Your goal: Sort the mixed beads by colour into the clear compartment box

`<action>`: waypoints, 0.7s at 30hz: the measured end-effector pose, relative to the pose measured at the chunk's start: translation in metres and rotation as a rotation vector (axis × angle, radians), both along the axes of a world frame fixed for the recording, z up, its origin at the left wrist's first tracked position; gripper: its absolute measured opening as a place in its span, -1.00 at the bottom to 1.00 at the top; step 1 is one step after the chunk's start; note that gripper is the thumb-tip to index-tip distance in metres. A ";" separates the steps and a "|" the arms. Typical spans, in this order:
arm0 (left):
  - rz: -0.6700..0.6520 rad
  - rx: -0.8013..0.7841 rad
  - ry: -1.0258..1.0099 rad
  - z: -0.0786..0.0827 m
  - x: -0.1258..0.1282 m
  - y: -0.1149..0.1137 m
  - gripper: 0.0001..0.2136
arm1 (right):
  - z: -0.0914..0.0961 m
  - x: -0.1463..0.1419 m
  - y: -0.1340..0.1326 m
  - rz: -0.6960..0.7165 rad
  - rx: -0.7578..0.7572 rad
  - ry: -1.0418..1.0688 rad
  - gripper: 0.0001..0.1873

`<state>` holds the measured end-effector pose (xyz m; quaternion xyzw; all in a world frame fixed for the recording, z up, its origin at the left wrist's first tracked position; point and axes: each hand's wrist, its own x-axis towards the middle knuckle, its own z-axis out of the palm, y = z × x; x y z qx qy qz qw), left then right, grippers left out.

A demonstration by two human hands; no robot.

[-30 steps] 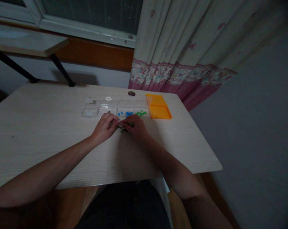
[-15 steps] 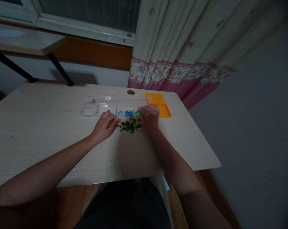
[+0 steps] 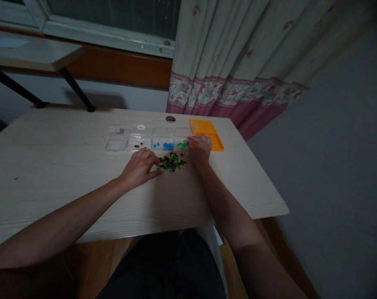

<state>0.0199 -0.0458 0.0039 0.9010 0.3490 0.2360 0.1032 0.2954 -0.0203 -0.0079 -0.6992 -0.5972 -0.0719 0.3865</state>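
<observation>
A mixed pile of small toy bricks point(image 3: 172, 162), green, dark brown and yellowish, lies on the table. My left hand point(image 3: 141, 167) is at the pile's left edge, thumb and fingers apart around its side, with nothing visible between them. Behind the pile is a clear compartment box point(image 3: 139, 137). Its front compartments hold several dark brown bricks point(image 3: 141, 144), blue bricks point(image 3: 168, 146) and green bricks point(image 3: 182, 143). Over the right end of the box, beside the green bricks, is my right hand point(image 3: 200, 146). Its fingertips are pinched together; whatever is between them is too small to make out.
An orange open case point(image 3: 215, 141) lies just right of the box, partly behind my right hand. A round brown cable hole point(image 3: 170, 119) is near the table's back edge. A raised shelf point(image 3: 51, 56) on black legs stands at the back left; a curtain point(image 3: 219, 83) hangs behind.
My left hand has gone from a pinch to spread fingers and shifted slightly right to the pile. My right hand has moved slightly right, showing more green bricks. The brown bricks are now uncovered.
</observation>
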 end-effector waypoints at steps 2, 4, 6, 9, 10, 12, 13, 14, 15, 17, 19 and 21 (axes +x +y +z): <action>0.007 -0.001 0.012 0.000 0.000 0.000 -0.79 | 0.001 -0.001 0.000 0.018 0.001 0.000 -0.78; 0.012 -0.001 0.020 0.000 0.000 0.000 -0.80 | 0.002 -0.003 0.000 0.032 -0.003 0.007 -0.78; 0.015 0.005 0.027 0.000 0.000 0.000 -0.81 | 0.003 -0.004 0.000 0.039 -0.016 0.008 -0.78; 0.018 0.027 0.045 -0.001 0.000 0.000 -0.84 | 0.006 -0.007 -0.001 0.056 -0.028 -0.010 -0.77; 0.018 0.035 0.052 -0.001 0.000 0.000 -0.84 | 0.007 -0.008 -0.002 0.070 -0.026 -0.020 -0.76; 0.019 0.048 0.056 -0.001 0.000 0.000 -0.84 | 0.009 -0.010 -0.004 0.108 -0.014 -0.039 -0.74; 0.019 0.053 0.051 -0.002 0.000 0.001 -0.83 | 0.010 -0.012 -0.005 0.135 -0.007 -0.049 -0.74; 0.019 0.056 0.039 -0.002 0.000 0.001 -0.83 | 0.010 -0.014 -0.006 0.170 0.001 -0.059 -0.74; 0.018 0.055 0.017 -0.002 0.000 0.002 -0.83 | 0.011 -0.017 -0.008 0.212 0.011 -0.069 -0.74; 0.019 0.048 -0.057 -0.004 0.000 0.004 -0.84 | 0.013 -0.026 -0.013 0.319 0.034 -0.092 -0.74; 0.036 0.033 -0.169 -0.005 -0.001 0.008 -0.84 | 0.014 -0.036 -0.019 0.446 0.059 -0.126 -0.77; 0.075 0.013 -0.285 -0.006 -0.002 0.011 -0.84 | 0.015 -0.047 -0.026 0.572 0.074 -0.177 -0.79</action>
